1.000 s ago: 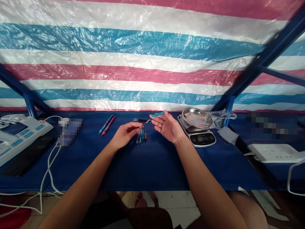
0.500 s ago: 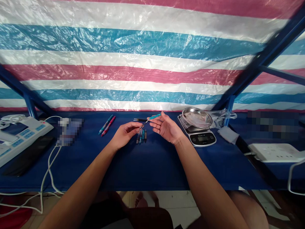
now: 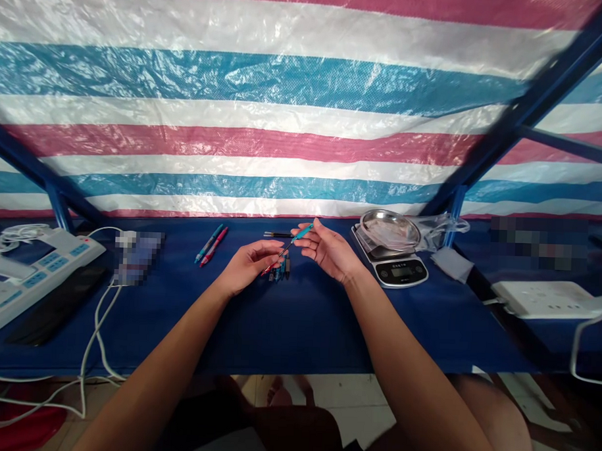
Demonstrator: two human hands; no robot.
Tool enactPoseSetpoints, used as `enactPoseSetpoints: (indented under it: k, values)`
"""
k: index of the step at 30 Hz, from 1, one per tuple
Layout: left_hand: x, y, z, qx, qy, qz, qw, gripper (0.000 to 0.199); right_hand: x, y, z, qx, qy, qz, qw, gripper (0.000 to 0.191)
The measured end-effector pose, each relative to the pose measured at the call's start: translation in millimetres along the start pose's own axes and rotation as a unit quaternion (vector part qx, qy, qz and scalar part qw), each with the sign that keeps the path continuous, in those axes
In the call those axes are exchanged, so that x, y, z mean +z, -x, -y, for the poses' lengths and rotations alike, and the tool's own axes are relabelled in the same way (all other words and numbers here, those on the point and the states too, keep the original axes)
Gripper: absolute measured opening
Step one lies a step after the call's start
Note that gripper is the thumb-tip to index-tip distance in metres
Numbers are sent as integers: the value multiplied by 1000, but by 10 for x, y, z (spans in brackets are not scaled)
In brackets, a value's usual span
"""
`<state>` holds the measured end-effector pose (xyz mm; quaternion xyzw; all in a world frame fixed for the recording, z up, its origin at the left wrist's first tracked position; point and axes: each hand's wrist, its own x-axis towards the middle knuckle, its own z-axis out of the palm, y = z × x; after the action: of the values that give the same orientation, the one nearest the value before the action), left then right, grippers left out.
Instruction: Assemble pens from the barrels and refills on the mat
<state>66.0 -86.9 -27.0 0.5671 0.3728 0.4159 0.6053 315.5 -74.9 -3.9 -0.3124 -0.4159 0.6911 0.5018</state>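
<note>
My right hand [image 3: 330,249] pinches a light-blue pen barrel [image 3: 302,234] between thumb and fingers, tilted up to the right. A thin dark refill [image 3: 286,248] runs from the barrel's lower end down to my left hand [image 3: 250,264]. The left fingers are closed on a small red pen part [image 3: 268,270], which shows below the fingertips. Whether they also grip the refill's end, I cannot tell. On the table below lie several small blue and dark pen parts [image 3: 281,271], partly hidden by the left hand. Behind them lie thin dark refills [image 3: 279,234].
A blue pen [image 3: 209,243] and a red pen [image 3: 214,247] lie to the left. A kitchen scale [image 3: 402,272] with a metal bowl [image 3: 390,222] and plastic bag stands right. Power strips [image 3: 53,266], cables and a black phone-like slab [image 3: 56,306] occupy the left side.
A red pen part now shows under my left fingertips. The blue barrel in my right hand has shifted slightly down and left, towards the left hand.
</note>
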Motion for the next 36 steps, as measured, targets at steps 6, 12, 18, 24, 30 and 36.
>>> enactPoseSetpoints:
  k: [6,12,18,24,30,36]
  values:
    - [6,19,12,-21,70,6,997,52,48,36,-23,-16,35,35,999,39]
    - [31,51,-48,-33,82,46,995,58,75,43,-82,-17,113,61,992,44]
    - [55,67,-67,-42,78,50,995,63,119,49,-81,-13,145,53,988,34]
    - [89,79,-79,-49,113,52,991,64,148,81,-52,-40,169,57,983,44]
    - [108,67,-73,-44,126,49,990,62,114,56,-96,-46,137,70,987,38]
    - [132,77,-60,-52,119,42,991,68,171,35,-180,-40,132,63,988,37]
